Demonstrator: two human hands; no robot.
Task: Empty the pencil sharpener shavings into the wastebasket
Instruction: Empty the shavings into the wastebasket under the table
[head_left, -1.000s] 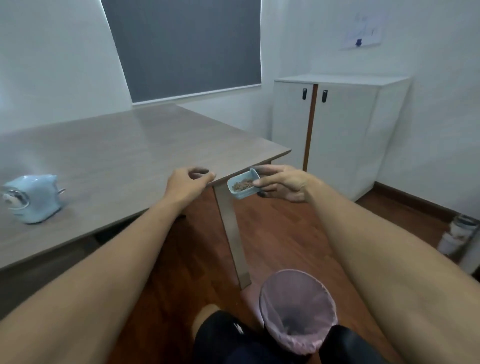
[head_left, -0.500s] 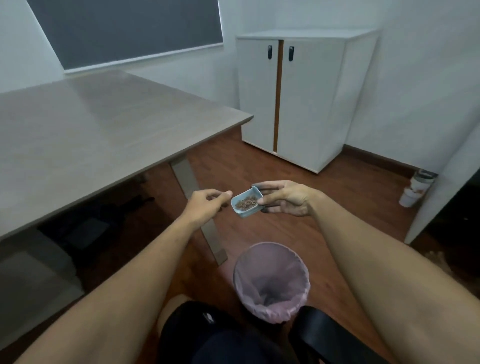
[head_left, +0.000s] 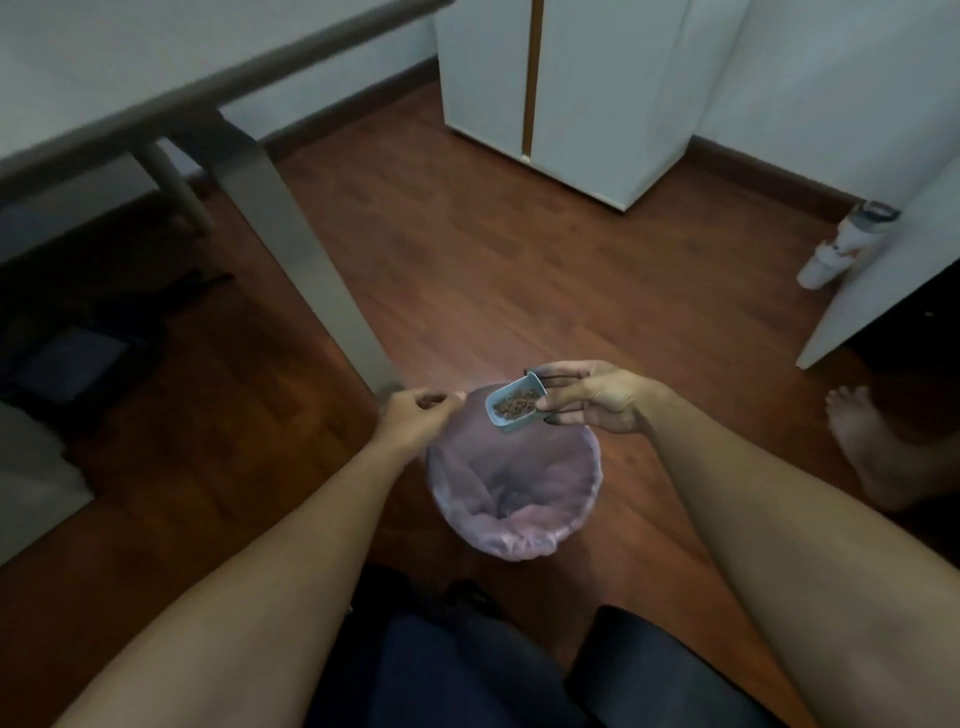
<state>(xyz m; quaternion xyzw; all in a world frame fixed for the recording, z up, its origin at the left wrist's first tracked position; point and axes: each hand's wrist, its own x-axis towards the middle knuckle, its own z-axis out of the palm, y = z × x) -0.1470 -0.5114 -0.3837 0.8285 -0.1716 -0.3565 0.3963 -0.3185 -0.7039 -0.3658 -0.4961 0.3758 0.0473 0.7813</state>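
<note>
My right hand grips a small light-blue shavings tray by its right end. The tray is held level, with brown shavings lying in it. It hovers over the far rim of the wastebasket, which stands on the floor and is lined with a pink bag. My left hand hangs loosely curled at the basket's far-left rim and holds nothing. The sharpener body is out of view.
A grey table leg slants down to the floor just left of the basket, under the table edge. A white cabinet stands at the back. A white bottle and a bare foot are at the right. My dark-clothed knees are below.
My head has tilted down, so the table top has left the view. Both hands have dropped lower, and the tray now sits above the basket's rim instead of well above it.
</note>
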